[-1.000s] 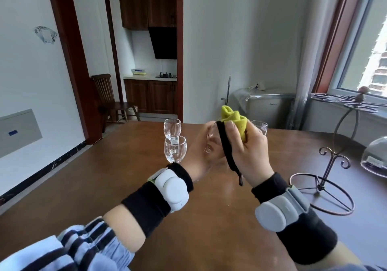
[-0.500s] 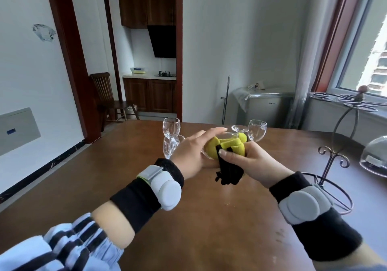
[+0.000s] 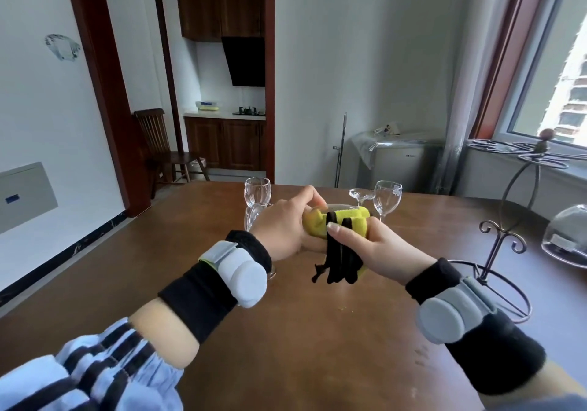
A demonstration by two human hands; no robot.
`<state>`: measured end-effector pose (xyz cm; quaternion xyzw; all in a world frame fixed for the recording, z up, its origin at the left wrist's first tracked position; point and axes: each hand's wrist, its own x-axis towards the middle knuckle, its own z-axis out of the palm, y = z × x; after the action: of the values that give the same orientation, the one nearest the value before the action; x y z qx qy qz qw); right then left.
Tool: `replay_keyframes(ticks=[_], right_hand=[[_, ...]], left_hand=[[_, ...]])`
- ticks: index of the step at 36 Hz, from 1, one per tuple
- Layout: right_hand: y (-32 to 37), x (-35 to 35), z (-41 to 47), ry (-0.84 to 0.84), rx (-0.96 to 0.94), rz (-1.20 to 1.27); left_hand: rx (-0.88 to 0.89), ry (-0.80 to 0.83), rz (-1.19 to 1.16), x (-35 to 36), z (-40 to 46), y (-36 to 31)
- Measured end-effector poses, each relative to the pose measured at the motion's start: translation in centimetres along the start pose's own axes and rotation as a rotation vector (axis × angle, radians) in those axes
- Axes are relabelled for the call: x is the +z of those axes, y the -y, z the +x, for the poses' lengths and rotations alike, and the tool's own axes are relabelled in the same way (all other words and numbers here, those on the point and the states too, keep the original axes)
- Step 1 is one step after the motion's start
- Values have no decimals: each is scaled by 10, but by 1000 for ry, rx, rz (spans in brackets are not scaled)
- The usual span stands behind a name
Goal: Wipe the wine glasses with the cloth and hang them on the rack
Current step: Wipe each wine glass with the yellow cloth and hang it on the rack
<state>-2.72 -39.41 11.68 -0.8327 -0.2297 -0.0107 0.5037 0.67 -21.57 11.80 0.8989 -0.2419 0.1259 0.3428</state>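
1. The fingers [image 3: 309,196] of the left hand [image 3: 284,226] curl over the top of a wine glass [image 3: 320,217] held on its side, with the palm cupping its bowl from the left.
2. The right hand [image 3: 368,245] closes on a yellow cloth [image 3: 349,225] pressed against the same glass; its thumb [image 3: 341,234] lies across the cloth's black edging, which hangs below the hand in loose strips [image 3: 336,264].
3. The held glass is mostly hidden between hands and cloth; only a strip of its clear bowl shows above the cloth, and its foot [image 3: 360,193] sticks out beyond the cloth, away from the person.
4. Both hands are raised above the brown tabletop [image 3: 301,347], and each wrist carries a black band with a pale grey puck.
5. Just behind the left hand, two more glasses stand one behind the other: the nearer [image 3: 254,218] partly hidden by the knuckles, the farther [image 3: 257,190] upright.
6. To the right of the held glass another upright glass [image 3: 387,198] stands on the tabletop with a small label near its rim.
7. Well to the right of the held glass stands the wire rack [image 3: 505,220], its ring base on the tabletop and its hanging loops high near the window; no glass hangs on it.
8. Beyond the rack's stem, at the right edge, a clear dome-shaped glass object [image 3: 568,239] rests on the tabletop.
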Motion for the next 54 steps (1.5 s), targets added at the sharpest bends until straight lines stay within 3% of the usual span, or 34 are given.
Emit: replay_keyframes(ticks=[3, 8, 10, 18, 23, 27, 31, 34, 36, 40, 44, 49, 54], right_hand=[[-1, 2, 2, -90, -92, 35], [-9, 11, 7, -422, -244, 183], [-10, 15, 8, -477, -258, 228], [-13, 12, 4, -151, -96, 250], [-9, 15, -5, 36, -126, 108], [-14, 21, -2, -22, -279, -72], [-27, 19, 7, -20, -537, -528], [-35, 26, 9, -165, -686, -677], [-37, 33, 8, -218, -627, -538], [-25, 38, 6, -225, -295, -98], [-4, 44, 6, -313, -244, 172], [0, 40, 10, -461, 25, 612], [1, 23, 13, -485, 192, 899]], left_hand=[[-33, -29, -138, 2, 0, 5], [-55, -105, -118, 1, -1, 3], [-62, -130, -94, 0, -3, 2], [-41, -53, -49, -13, -7, 2], [-46, 88, -86, -23, -6, 1], [-39, 180, -180, -27, -2, 2], [-36, 308, -249, -33, 2, 2], [-34, 354, -215, -34, 2, 7], [-33, 335, -159, -30, 2, 9], [-39, 191, -13, -18, 2, 7], [-38, -31, 108, -13, 3, 5], [285, -525, -302, -3, -3, 1], [62, -460, -610, 11, -19, 5]])
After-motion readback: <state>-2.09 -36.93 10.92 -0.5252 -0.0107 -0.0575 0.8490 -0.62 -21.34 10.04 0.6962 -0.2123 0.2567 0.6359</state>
